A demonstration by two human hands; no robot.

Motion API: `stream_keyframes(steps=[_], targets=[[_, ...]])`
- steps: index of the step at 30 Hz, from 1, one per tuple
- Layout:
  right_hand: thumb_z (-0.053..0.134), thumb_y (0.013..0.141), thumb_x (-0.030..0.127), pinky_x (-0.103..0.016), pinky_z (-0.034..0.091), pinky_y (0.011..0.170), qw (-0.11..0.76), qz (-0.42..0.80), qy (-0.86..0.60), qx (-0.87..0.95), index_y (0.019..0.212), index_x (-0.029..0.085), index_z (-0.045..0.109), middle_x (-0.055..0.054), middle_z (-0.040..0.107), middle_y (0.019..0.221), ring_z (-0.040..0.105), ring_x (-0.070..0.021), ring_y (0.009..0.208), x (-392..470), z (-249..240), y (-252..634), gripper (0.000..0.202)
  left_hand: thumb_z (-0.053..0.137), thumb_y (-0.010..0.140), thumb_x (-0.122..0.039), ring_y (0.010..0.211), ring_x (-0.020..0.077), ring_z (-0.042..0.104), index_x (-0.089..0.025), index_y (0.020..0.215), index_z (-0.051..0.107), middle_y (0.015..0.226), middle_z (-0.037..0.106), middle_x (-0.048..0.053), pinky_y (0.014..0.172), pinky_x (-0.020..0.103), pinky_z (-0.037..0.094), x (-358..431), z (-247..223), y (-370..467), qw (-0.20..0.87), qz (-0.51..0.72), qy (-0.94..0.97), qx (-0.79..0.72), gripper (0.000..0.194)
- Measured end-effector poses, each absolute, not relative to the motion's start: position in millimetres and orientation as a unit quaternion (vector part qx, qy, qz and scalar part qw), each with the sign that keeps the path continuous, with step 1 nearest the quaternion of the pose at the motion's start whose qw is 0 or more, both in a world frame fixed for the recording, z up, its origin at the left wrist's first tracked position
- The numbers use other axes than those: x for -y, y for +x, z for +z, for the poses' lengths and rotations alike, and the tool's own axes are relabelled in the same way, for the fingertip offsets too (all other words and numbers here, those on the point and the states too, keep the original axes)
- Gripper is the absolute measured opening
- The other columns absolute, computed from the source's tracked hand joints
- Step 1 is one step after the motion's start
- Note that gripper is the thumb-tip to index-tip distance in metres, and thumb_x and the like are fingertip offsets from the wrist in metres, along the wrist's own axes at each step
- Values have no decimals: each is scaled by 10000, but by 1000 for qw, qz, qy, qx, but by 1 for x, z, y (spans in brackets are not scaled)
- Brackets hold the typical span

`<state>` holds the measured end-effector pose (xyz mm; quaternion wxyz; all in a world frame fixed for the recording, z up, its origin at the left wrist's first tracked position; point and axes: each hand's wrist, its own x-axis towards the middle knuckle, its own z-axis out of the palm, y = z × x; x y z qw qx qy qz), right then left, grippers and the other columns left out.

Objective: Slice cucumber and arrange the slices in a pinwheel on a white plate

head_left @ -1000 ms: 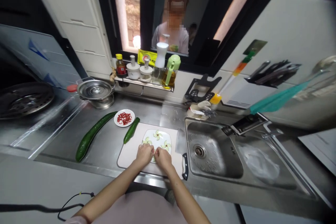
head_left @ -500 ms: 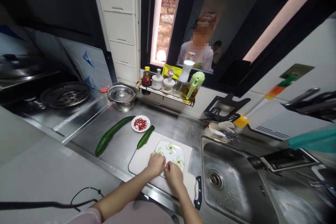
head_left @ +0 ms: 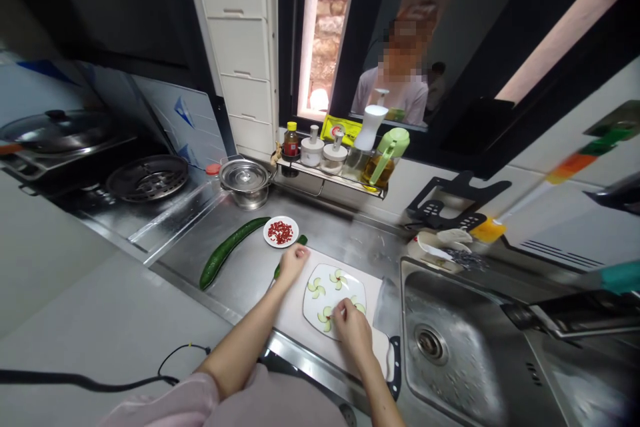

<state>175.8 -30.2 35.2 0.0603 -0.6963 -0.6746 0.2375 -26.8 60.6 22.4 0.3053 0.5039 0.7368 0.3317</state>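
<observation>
My left hand is raised over the short cucumber piece, near the small dish of red bits. Its fingers are curled together, and I cannot make out anything in them. Over the white plate, my right hand has its fingertips pinched close to a pinwheel of pale green slices; whatever they may hold is too small to see. More such pinwheels with red centres lie on the plate, one partly behind my right hand. A white cutting board supports the plate.
A long cucumber lies left on the steel counter. A cleaver rests along the board's right edge, beside the sink. Behind stand a lidded steel pot and a rack of bottles and jars.
My left hand has left the plate, moving up and left to the cucumber piece. My right hand stays over the plate's lower right, uncovering the front pinwheel. The view has shifted slightly.
</observation>
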Motion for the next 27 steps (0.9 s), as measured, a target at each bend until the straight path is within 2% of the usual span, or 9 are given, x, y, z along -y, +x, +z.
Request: stream_keyframes(steps=[2,4,10,17,21,27], targets=[[414,872,302,-239,286,560,99,239,-695,671,827,229,554,-8,607,667,561,-174,647,30,38,178,164,504,848,-344,755,134,627,-188,954,664,837,691,18,693,224,446,-87,23,-58,269,380,434,-771,247],[414,861,336,-238,293,556,133,240,-690,669,795,233,536,4,585,630,551,-174,621,30,40,181,173,512,848,-367,769,150,639,-197,948,672,837,704,25,688,228,443,-107,23,-89,245,365,391,-808,254],[414,838,415,-240,320,557,197,262,-670,666,749,238,516,14,559,581,548,-178,589,29,40,185,223,505,857,-350,947,236,646,-250,883,719,974,728,77,796,319,429,-125,11,-138,184,149,465,-853,237],[401,845,428,-247,334,561,205,282,-667,659,767,232,537,14,552,573,542,-177,572,30,36,185,251,543,817,-289,1048,282,597,-209,889,716,1037,694,129,903,403,379,-129,-4,-138,148,68,547,-821,204],[415,838,400,-239,330,565,206,291,-667,654,778,224,563,14,548,570,545,-173,584,31,37,184,238,505,846,-259,1055,284,589,-157,929,702,1056,676,174,902,401,370,-134,-6,-134,131,44,565,-814,237],[428,846,357,-229,317,574,202,293,-675,646,809,209,587,15,538,587,532,-161,594,36,37,182,220,484,853,-273,1032,309,605,-157,932,678,1089,663,189,852,410,402,-130,-4,-130,134,53,557,-818,240]])
